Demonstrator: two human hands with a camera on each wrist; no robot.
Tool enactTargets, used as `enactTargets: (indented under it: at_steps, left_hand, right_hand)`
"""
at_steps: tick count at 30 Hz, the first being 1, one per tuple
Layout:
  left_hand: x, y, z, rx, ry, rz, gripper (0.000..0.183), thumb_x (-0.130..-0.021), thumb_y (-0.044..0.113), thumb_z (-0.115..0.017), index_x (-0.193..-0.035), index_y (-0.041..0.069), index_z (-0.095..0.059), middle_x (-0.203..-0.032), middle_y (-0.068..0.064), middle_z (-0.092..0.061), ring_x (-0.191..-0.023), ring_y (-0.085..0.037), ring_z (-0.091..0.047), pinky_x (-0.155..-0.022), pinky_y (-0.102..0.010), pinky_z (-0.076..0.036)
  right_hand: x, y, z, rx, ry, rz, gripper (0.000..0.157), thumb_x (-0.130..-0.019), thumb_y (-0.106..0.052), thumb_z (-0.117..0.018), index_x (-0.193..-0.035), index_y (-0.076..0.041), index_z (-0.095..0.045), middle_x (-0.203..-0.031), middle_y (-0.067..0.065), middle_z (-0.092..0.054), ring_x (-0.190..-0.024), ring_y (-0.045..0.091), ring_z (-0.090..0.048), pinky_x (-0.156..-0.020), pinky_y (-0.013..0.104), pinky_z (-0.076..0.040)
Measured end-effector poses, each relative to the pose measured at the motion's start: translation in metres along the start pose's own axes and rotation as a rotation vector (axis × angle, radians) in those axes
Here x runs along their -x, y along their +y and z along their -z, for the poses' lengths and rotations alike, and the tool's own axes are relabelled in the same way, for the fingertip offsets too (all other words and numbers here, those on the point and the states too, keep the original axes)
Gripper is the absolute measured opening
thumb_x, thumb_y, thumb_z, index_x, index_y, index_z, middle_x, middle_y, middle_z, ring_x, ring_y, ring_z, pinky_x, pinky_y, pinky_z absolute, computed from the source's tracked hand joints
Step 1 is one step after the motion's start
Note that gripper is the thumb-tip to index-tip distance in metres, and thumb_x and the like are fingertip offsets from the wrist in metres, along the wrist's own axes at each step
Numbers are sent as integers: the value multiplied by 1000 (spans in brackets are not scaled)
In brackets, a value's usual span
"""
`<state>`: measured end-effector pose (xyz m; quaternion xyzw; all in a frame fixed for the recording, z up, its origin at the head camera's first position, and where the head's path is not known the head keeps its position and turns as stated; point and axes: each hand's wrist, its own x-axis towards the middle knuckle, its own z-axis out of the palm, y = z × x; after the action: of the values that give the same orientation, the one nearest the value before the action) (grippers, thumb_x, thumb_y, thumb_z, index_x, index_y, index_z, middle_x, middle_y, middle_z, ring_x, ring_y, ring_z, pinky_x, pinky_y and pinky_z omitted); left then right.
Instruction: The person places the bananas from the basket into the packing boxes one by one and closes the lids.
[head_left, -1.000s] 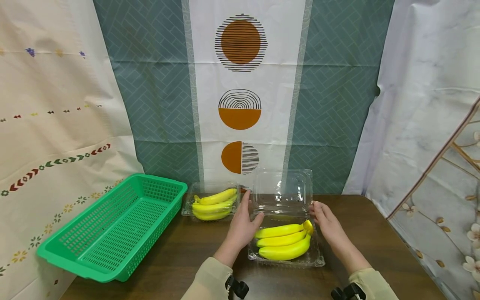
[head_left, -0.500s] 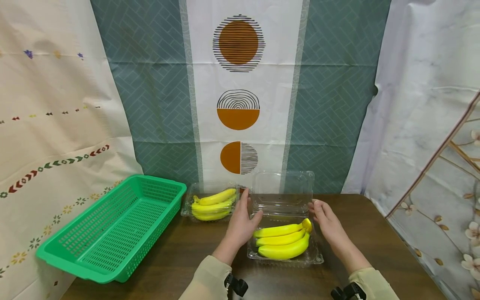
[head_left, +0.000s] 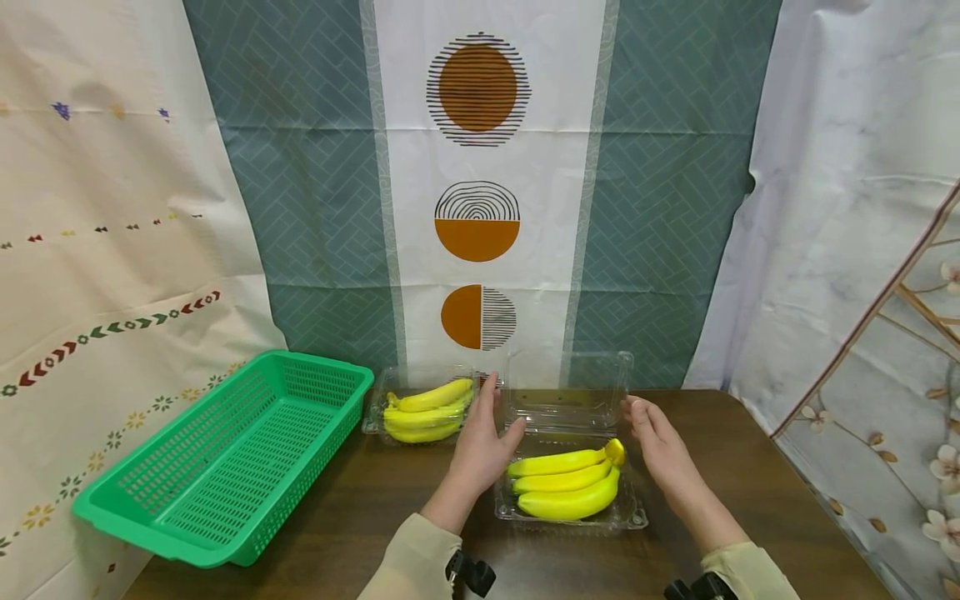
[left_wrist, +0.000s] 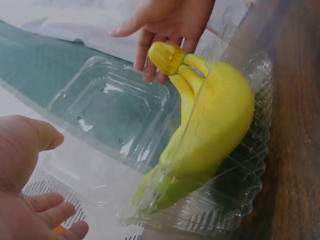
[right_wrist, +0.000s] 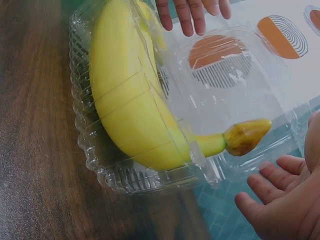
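A bunch of yellow bananas lies in the base of a clear plastic clamshell box, stem end to the right. The box's lid is raised at the back and leans away. On its left my left hand hovers with fingers extended, holding nothing. My right hand is at the opposite side, near the lid's lower right corner, its fingers relaxed. In the right wrist view the fingers look apart from the plastic. The banana stem pokes up past the box's rim there.
Behind my left hand, a second clear box holds another bunch of bananas. A green perforated basket stands at the left of the brown wooden table. Patterned cloths hang behind and beside the table.
The lid has tipped further back and its top edge sits lower. My right fingers have come slightly away from the lid's edge. My left hand has shifted slightly left; the bananas lie still.
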<state>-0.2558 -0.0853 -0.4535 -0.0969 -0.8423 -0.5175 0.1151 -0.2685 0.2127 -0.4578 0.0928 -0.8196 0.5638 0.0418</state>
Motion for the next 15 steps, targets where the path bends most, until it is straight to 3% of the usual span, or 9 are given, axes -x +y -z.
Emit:
enactTargets:
  at_steps: [5, 8, 11, 15]
  left_hand:
    - [2, 4, 2, -14, 4, 0, 88, -108, 26, -74, -178, 20, -20, -167, -19, -44, -154, -39, -46, -118, -68, -42]
    - [5, 6, 4, -11, 7, -3, 87, -109, 28, -73, -178, 20, -20, -167, -19, -44, -153, -39, -46, -118, -68, -42]
    - [7, 8, 6, -3, 6, -3, 87, -109, 29, -73, -177, 21, -21, -167, -19, -44, -154, -39, -46, -118, -69, -42]
    - [10, 10, 8, 4, 3, -11, 86, -109, 30, -72, -178, 23, -20, -168, -18, -43, -155, -38, -45, -119, -69, -41]
  right_hand:
    - [3, -3, 1, 13, 5, 12, 65, -123, -40, -28, -168, 7, -31, -166, 33, -42, -155, 48, -40, -124, 53, -36]
    - [5, -5, 2, 13, 6, 28, 64, -123, -40, -29, -167, 7, -32, -166, 33, -42, -154, 49, -41, -119, 30, -41]
    - [7, -7, 2, 13, 12, 49, 63, -123, -38, -31, -166, 8, -33, -165, 33, -43, -153, 49, -41, -105, 7, -36]
    - [12, -11, 3, 8, 23, 64, 63, -123, -39, -33, -165, 8, -35, -165, 33, -44, -154, 48, -41, -99, 0, -32]
